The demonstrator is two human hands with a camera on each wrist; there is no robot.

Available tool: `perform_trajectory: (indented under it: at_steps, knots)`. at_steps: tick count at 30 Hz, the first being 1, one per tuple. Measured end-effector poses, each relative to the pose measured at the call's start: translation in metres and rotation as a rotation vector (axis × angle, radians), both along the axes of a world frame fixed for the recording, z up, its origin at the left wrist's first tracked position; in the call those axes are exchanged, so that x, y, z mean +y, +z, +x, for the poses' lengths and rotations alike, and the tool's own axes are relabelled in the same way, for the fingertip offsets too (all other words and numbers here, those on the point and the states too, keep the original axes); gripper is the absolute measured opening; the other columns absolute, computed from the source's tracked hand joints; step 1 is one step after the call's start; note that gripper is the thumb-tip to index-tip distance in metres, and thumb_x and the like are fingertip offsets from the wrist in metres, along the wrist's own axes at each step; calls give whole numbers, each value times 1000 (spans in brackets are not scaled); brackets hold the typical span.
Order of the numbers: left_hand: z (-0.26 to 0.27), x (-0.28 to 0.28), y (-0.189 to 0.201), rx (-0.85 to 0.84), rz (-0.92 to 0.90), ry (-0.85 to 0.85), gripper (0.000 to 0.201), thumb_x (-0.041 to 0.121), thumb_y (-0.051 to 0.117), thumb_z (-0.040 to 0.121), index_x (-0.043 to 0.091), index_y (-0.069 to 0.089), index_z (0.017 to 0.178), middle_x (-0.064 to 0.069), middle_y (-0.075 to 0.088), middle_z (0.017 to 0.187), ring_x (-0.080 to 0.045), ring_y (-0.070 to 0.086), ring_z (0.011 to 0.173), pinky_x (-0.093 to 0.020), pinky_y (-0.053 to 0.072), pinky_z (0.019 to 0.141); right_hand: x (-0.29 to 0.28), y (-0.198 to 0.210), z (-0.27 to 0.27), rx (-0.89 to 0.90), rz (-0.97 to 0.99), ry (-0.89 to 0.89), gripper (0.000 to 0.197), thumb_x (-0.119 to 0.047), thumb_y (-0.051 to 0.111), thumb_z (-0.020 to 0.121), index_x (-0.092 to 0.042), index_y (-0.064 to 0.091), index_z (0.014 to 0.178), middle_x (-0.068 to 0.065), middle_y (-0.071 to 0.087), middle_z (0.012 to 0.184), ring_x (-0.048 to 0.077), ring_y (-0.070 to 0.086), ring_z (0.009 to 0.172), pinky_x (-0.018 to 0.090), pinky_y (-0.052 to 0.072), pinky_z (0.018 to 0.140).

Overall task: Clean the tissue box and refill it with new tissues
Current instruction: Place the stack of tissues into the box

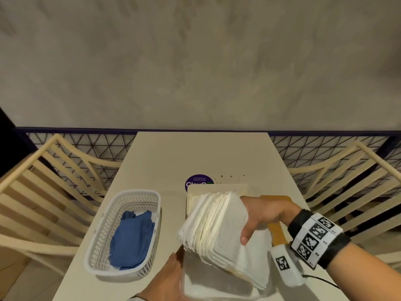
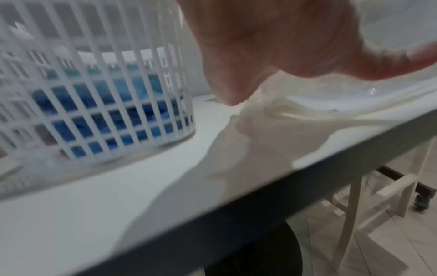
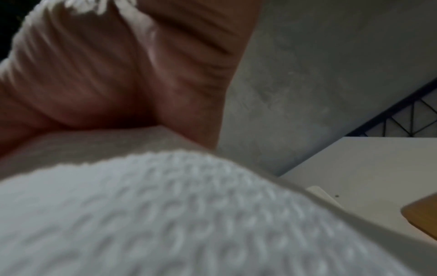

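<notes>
My right hand (image 1: 257, 216) grips a thick stack of white embossed tissues (image 1: 219, 227), tilted and lifted over the table; the thumb lies on its top sheet. In the right wrist view the tissue stack (image 3: 165, 214) fills the frame under my palm. My left hand (image 1: 171, 276) pinches the clear plastic wrapper (image 1: 208, 279) at the stack's lower end; the left wrist view shows the wrapper (image 2: 272, 112) bunched under my fingers (image 2: 227, 89). The cream tissue box (image 1: 219, 189) stands uncovered just behind the stack. Its wooden lid (image 1: 277, 213) lies to the right, partly hidden by my hand.
A white slatted basket (image 1: 123, 233) holding a blue cloth (image 1: 132, 237) stands left of the wrapper. A purple round sticker (image 1: 198, 182) lies behind the box. Wooden chairs (image 1: 43, 192) flank the white table (image 1: 195, 153), whose front edge is close to my left hand.
</notes>
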State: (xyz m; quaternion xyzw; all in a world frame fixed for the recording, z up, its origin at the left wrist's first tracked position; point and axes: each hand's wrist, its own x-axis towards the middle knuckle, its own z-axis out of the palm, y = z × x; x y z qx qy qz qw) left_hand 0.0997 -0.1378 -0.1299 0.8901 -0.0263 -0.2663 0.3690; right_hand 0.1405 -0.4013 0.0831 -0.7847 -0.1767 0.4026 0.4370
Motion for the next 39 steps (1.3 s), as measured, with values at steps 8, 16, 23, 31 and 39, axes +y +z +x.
perform_trajectory:
  at_steps: [8, 16, 23, 31, 39]
  knots:
    - [-22, -7, 136, -233, -659, 54, 65, 66, 58, 76, 44, 30, 131, 46, 43, 128, 22, 38, 122, -12, 37, 103, -8, 19, 1, -71, -26, -6, 70, 1, 78, 63, -22, 52, 123, 0, 60, 123, 13, 56, 115, 28, 44, 101]
    - [25, -46, 217, 72, -621, 58, 89, 77, 11, 71, 9, 70, 77, 5, 68, 62, -9, 65, 60, -22, 50, 64, -1, 17, 11, -64, -47, -45, 68, -9, 82, 57, -13, 56, 120, 5, 65, 118, 20, 60, 111, 41, 47, 99]
    - [29, -64, 234, -106, -405, -199, 62, 75, 31, 78, 35, 51, 121, 8, 63, 112, -8, 61, 98, -27, 49, 85, -3, 7, 16, -46, -50, -118, 62, 4, 77, 66, -10, 54, 122, 9, 63, 120, 25, 59, 113, 45, 45, 100]
    - [36, -74, 219, -210, -185, 46, 46, 33, 70, 77, 26, 57, 120, 4, 65, 112, -17, 61, 102, -29, 48, 83, 13, 0, 20, 24, -83, -145, 71, -8, 80, 66, -17, 50, 129, 5, 60, 127, 21, 55, 118, 43, 43, 103]
    - [20, -31, 187, 67, -447, 228, 25, 20, 69, 82, 17, 67, 107, -2, 72, 108, -18, 67, 100, -37, 50, 96, -5, -34, 1, 312, -8, 48, 77, -16, 87, 50, -24, 51, 118, -9, 65, 110, 9, 62, 103, 27, 53, 88]
